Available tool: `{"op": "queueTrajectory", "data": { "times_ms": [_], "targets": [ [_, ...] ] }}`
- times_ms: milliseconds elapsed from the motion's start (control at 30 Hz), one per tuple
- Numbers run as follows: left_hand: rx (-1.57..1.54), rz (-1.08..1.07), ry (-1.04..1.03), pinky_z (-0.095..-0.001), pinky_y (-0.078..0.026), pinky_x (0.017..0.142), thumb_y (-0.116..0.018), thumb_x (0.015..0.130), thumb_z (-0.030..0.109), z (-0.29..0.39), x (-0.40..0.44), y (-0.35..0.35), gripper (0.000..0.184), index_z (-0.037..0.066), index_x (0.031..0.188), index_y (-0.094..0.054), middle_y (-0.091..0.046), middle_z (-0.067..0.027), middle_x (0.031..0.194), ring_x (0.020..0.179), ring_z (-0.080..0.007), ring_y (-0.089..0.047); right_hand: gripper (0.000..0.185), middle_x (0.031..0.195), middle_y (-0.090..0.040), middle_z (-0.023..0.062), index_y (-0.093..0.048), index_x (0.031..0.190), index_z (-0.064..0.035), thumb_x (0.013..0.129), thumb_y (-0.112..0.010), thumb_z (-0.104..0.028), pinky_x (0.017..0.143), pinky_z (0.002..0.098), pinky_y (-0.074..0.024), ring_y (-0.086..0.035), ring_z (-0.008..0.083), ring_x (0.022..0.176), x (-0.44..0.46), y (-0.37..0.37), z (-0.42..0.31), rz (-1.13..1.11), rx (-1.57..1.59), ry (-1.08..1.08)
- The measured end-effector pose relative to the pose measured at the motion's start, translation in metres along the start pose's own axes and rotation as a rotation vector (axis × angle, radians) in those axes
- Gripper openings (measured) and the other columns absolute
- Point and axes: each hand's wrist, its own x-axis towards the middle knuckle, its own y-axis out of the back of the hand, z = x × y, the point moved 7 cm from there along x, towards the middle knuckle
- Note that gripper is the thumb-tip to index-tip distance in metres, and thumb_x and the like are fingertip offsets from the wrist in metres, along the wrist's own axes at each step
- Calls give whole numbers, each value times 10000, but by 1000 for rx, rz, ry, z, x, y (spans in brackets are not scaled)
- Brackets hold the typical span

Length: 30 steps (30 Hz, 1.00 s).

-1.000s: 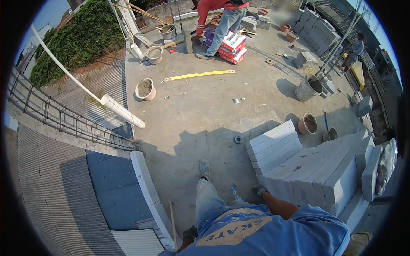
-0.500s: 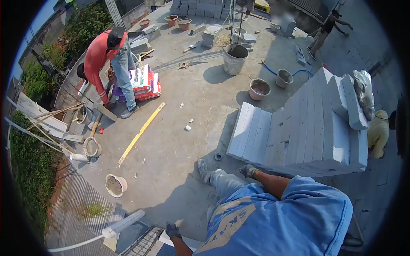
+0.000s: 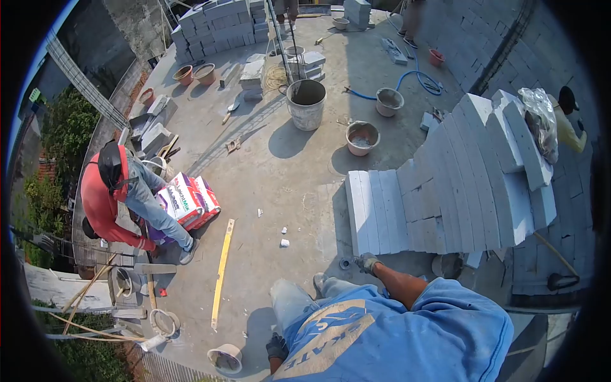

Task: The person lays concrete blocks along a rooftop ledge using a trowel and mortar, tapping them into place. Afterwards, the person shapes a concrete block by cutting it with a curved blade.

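My left hand point(image 3: 277, 347), in a dark glove, hangs beside my left thigh, just right of a mortar bucket point(image 3: 225, 359); its fingers are small and partly bunched, and nothing shows in it. My right hand point(image 3: 367, 263), in a grey glove, is by the lower left end of a big stack of white blocks point(image 3: 439, 197). Whether it touches the blocks cannot be made out. A small grey ring point(image 3: 345, 263) lies on the floor just left of it. A yellow level point(image 3: 223, 274) lies on the concrete to the left.
A person in red point(image 3: 105, 197) bends beside cement bags point(image 3: 184, 200) at the left. Ahead are a tall bucket point(image 3: 306, 108), pink tub point(image 3: 362, 138), grey tub point(image 3: 389, 102) and blue hose point(image 3: 420, 79). Another person point(image 3: 569, 121) is beyond the blocks. More blocks point(image 3: 219, 28) stand at the back.
The view has swung rightward, so the person in red, bags and level sit further left. My feet have shifted over the floor, and my right hand stays near the block stack's end.
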Motion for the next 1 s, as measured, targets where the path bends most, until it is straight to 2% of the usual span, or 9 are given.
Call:
{"op": "queueTrajectory", "data": {
  "times_ms": [67, 167, 300, 433, 500, 600, 767, 933, 1000],
  "targets": [
    [-97, -8, 112, -427, -498, 804, -453, 969, 308, -3, 44, 55, 364, 112, 1272, -507, -619, -58, 1214, 1087, -227, -600, 485, 665, -668, 116, -708, 812, -13, 929, -564, -461, 541, 391, -491, -655, 219, 596, 23, 1, -36, 85, 87, 224],
    [-366, -44, 277, -415, -502, 774, -463, 964, 332, -12, 111, 132, 338, 113, 1210, -539, -637, -60, 1146, 1029, -213, -620, 436, 661, -627, 92, -697, 807, -36, 914, -606, -449, 516, 353, -470, -619, 198, 577, 50, 1, -60, 144, 384, 156],
    [-538, -88, 371, -400, -508, 734, -476, 956, 366, -26, 196, 229, 321, 116, 1128, -583, -661, -64, 1056, 953, -193, -646, 364, 656, -601, 46, -681, 838, -73, 905, -617, -425, 490, 349, -439, -579, 192, 545, 136, -35, -9, 201, 392, -236],
    [-798, -41, 480, -386, -513, 695, -490, 948, 399, -19, 268, 350, 327, 118, 1045, -626, -685, -68, 966, 876, -174, -672, 300, 691, -615, 70, -639, 922, -106, 892, -624, -404, 541, 384, -475, -603, 241, 603, 70, 0, -80, 173, 867, -501],
    [-448, 189, 341, -402, -473, 519, -564, 941, 406, -85, 375, 382, 310, 107, 881, -619, -627, -60, 699, 643, -252, -615, 312, 715, -644, 89, -615, 1005, -114, 866, -650, -390, 587, 409, -505, -640, 277, 667, 63, 15, -119, 173, 1090, -567],
    [-1242, 13, 434, -373, -511, 658, -644, 882, 323, -61, 425, 461, 310, 85, 1074, -591, -665, -60, 843, 818, -243, -673, 371, 779, -691, 112, -601, 1058, -103, 814, -686, -368, 664, 446, -536, -681, 311, 771, 83, 15, -147, 155, 1309, -521],
    [-1281, 199, 396, -384, -489, 743, -592, 911, 339, 11, 489, 591, 312, 126, 1138, -575, -654, -41, 1016, 919, -244, -652, 410, 881, -705, 128, -630, 1055, -126, 771, -680, -417, 707, 420, -543, -686, 312, 865, 147, 60, -197, 111, 104, -123],
    [-1245, 208, 408, -395, -466, 828, -540, 939, 355, 71, 525, 613, 323, 168, 1202, -558, -643, -23, 1189, 1021, -246, -632, 273, 943, -717, 89, -692, 953, -140, 931, -530, -358, 676, 423, -525, -685, 314, 802, 169, 123, -260, 241, -412, 36],
    [-1077, 50, 294, -354, -494, 696, -539, 942, 362, 50, 572, 574, 273, 165, 1120, -601, -685, -11, 988, 875, -217, -664, 258, 933, -715, 96, -685, 973, -141, 914, -545, -350, 682, 424, -527, -684, 313, 815, 182, 149, -267, 268, -487, 94]
  ]
}}
